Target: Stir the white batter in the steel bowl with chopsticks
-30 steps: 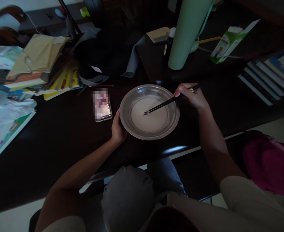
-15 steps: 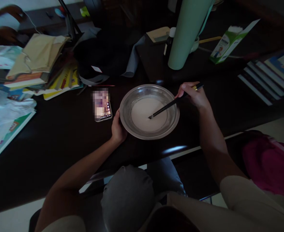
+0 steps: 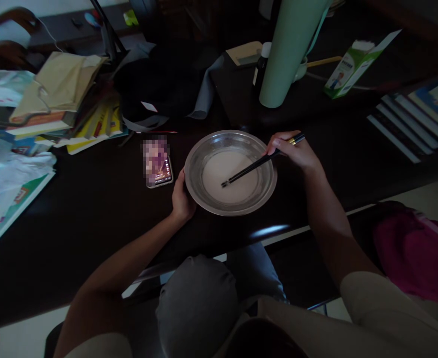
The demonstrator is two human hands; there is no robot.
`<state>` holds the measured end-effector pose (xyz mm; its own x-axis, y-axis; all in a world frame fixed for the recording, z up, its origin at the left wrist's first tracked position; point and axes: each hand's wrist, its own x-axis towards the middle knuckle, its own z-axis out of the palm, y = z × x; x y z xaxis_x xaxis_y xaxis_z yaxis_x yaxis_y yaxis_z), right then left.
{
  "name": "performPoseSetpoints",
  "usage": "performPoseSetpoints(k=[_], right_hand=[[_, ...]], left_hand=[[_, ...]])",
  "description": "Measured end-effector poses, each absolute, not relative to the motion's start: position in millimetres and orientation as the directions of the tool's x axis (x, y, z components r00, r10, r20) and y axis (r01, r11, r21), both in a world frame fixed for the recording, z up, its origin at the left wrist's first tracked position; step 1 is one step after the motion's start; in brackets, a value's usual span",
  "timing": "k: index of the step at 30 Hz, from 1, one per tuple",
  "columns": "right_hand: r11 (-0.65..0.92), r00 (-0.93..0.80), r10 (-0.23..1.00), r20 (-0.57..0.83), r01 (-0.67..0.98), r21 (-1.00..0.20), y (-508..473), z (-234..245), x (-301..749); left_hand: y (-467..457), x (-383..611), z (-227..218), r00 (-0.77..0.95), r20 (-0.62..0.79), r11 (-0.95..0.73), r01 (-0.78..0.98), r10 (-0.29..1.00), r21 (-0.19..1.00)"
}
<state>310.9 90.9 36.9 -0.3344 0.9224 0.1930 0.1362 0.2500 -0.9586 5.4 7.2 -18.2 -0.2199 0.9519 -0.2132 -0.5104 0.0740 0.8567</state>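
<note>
A round metal bowl [image 3: 193,194] stands on the dark table, with a pale, milky liquid [image 3: 219,166] in it. My left hand [image 3: 183,199] is closed on the bowl's left side, its fingers partly hidden beneath the rim. Over the right rim, my right hand [image 3: 291,149] grips black chopsticks [image 3: 250,167] with a gold band near the top end. They slant down to the left, and their tips are in the liquid left of the bowl's middle. Left of the bowl lies a lit phone [image 3: 161,174], its screen partly blurred out.
Books and papers [image 3: 60,84] are piled at the left. Behind the bowl are a black bag [image 3: 159,84], a dark bottle [image 3: 260,69], a tall green flask [image 3: 289,54] and a green-white carton [image 3: 347,72]. More books [image 3: 408,119] lie right. Another person's hands [image 3: 13,49] show far left.
My right hand has shifted slightly left and down with the chopsticks, and their tips have moved left through the liquid. The left hand and bowl stay put. The phone's picture differs.
</note>
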Motion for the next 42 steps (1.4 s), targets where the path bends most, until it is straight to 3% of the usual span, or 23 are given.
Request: performPoseSetpoints(k=[6, 12, 17, 23, 29, 35, 40, 42], right_hand=[[0.256, -0.189, 0.954, 0.234, 0.106, -0.961, 92.3, 34.7, 313.4], [0.254, -0.35, 0.915, 0.2, 0.115, -0.96, 90.6, 35.8, 311.3], [0.245, -0.229, 0.95, 0.214, 0.118, -0.962, 91.1, 34.9, 312.0], [0.232, -0.325, 0.93, 0.172, 0.157, -0.96, 91.1, 34.0, 311.6], [0.245, -0.165, 0.961, 0.221, 0.142, -0.959, 92.4, 36.2, 313.6], [0.242, -0.33, 0.927, 0.177, 0.168, -0.956, 90.1, 37.0, 308.3], [0.26, -0.175, 0.956, 0.234, 0.147, -0.954, 93.6, 33.5, 313.3], [0.251, -0.192, 0.956, 0.221, 0.149, -0.956, 93.1, 33.5, 313.5]], left_hand=[[7.2, 5.7, -17.4, -0.225, -0.236, 0.088, -0.521, 0.945, 0.849], [7.2, 4.6, -20.4, -0.225, -0.212, 0.077, -0.49, 0.951, 0.868], [6.7, 4.9, -19.4, -0.21, -0.207, 0.076, -0.501, 0.956, 0.862], [7.0, 4.8, -19.1, -0.206, -0.209, 0.083, -0.492, 0.956, 0.867], [6.9, 4.8, -18.9, -0.204, -0.211, 0.086, -0.492, 0.956, 0.866], [7.0, 5.0, -18.4, -0.202, -0.212, 0.085, -0.501, 0.956, 0.861], [7.1, 5.1, -18.5, -0.196, -0.21, 0.087, -0.5, 0.958, 0.862], [7.2, 5.0, -18.6, -0.211, -0.218, 0.087, -0.498, 0.953, 0.863]])
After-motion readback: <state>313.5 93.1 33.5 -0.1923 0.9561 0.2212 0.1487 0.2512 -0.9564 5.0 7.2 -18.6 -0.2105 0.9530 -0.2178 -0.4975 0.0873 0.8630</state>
